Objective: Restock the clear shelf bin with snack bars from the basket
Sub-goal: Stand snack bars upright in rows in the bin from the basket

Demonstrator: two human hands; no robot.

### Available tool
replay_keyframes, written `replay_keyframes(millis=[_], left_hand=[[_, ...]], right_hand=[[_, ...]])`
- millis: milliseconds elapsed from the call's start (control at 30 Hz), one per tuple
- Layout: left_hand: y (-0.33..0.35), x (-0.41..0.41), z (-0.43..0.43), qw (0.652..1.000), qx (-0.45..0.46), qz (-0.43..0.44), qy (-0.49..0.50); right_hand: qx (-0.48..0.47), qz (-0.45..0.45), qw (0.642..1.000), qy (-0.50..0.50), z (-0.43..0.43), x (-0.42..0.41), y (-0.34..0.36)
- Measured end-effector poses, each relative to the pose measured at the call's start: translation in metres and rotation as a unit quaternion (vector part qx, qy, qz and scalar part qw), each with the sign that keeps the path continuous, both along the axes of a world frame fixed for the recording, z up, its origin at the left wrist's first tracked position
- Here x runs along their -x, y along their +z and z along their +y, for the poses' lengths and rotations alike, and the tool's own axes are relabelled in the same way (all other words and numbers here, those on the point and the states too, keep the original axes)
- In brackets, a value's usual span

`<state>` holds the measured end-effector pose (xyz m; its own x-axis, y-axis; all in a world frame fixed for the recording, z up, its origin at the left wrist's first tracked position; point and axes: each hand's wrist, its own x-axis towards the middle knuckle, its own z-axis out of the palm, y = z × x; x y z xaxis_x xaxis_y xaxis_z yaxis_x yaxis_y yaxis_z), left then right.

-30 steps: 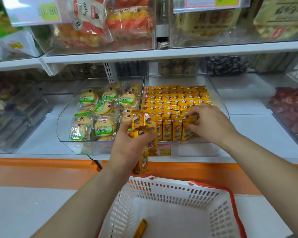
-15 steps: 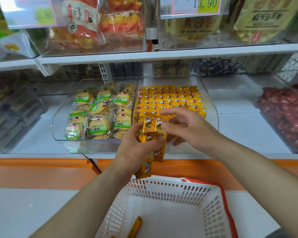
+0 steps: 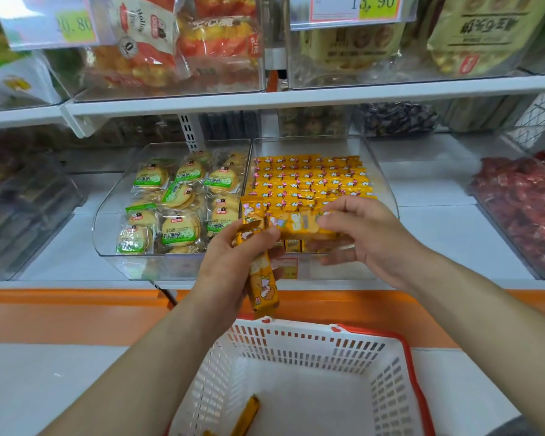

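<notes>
A clear shelf bin (image 3: 387,190) on the middle shelf holds rows of yellow snack bars (image 3: 309,180). My left hand (image 3: 230,272) grips a bunch of the same yellow bars (image 3: 263,284) just in front of the bin's front wall; one bar hangs down below the fist. My right hand (image 3: 368,237) pinches one bar (image 3: 302,225), held sideways and blurred, beside the left hand's bunch. Below them sits a white basket with a red rim (image 3: 400,388), with one bar (image 3: 247,415) lying on its floor.
A clear bin of round green-labelled biscuits (image 3: 177,202) adjoins the snack bar bin on the left. A bin of red sweets (image 3: 526,209) stands at the right, a dark one (image 3: 22,209) at the left. An upper shelf (image 3: 296,96) overhangs. An orange ledge (image 3: 60,313) runs below.
My right hand came back from the bin's front row to the left hand and now holds one bar taken from the bunch. The left hand stayed roughly in place.
</notes>
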<state>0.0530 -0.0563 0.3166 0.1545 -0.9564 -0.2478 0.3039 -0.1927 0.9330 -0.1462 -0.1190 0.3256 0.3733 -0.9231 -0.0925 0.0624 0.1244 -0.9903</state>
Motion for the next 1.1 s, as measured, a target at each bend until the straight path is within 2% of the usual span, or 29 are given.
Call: replay_keyframes(millis=[133, 267, 367, 533, 633, 700, 767, 933, 1100], left_hand=[[0.000, -0.001, -0.002, 1.000, 0.003, 0.001, 0.000], [0.000, 0.003, 0.000, 0.999, 0.002, -0.017, -0.041], [-0.001, 0.005, 0.001, 0.998, 0.004, -0.037, -0.059], [0.000, 0.002, 0.001, 0.995, 0.022, -0.079, -0.052], [0.000, 0.001, 0.001, 0.994, 0.032, -0.086, -0.058], [-0.001, 0.000, 0.002, 0.993, 0.037, -0.087, -0.068], [-0.003, -0.002, 0.003, 0.992, 0.039, -0.092, -0.072], [-0.005, -0.002, 0.003, 0.990, 0.040, -0.111, -0.072], [-0.005, -0.002, 0.003, 0.988, 0.043, -0.132, -0.069]], right_hand=[[0.050, 0.117, 0.990, 0.054, 0.005, -0.005, -0.007], [0.055, 0.143, 0.976, 0.153, 0.012, -0.011, -0.007], [0.065, 0.144, 0.974, 0.161, 0.011, -0.011, -0.004], [0.101, 0.139, 0.983, 0.070, -0.006, 0.011, 0.012], [0.155, 0.185, 0.970, -0.027, -0.022, 0.034, 0.026], [0.200, 0.225, 0.949, -0.098, -0.032, 0.048, 0.031], [0.235, 0.281, 0.922, -0.128, -0.040, 0.056, 0.030], [0.326, 0.445, 0.828, -0.096, -0.051, 0.050, 0.011], [0.403, 0.541, 0.734, -0.073, -0.066, 0.044, -0.003]])
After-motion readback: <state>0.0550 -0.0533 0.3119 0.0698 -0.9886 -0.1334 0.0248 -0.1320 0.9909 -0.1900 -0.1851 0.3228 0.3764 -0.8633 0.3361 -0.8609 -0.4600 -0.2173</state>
